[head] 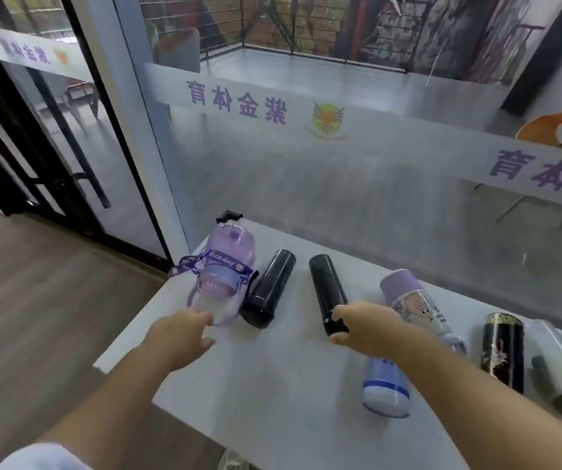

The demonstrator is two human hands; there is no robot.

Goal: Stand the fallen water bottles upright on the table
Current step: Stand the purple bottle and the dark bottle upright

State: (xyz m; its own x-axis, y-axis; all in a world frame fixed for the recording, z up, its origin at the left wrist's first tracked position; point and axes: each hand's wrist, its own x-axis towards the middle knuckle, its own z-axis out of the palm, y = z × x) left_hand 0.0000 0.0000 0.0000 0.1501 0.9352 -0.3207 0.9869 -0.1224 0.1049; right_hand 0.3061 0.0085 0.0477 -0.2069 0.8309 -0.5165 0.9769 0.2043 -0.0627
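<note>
Several bottles lie on their sides on a white table. At the far left is a clear purple bottle with a strap. Beside it lies a black flask. A second black flask lies in the middle. My left hand is open, its fingertips at the near end of the purple bottle. My right hand curls around the near end of the second black flask. Right of it lie a purple cartoon bottle, a blue-white bottle, a black patterned bottle and a pale bottle.
A glass wall with a frosted band of purple lettering runs just behind the table's far edge. A glass door with a black handle stands at the left. Wood floor lies left of the table. An orange chair sits beyond the glass.
</note>
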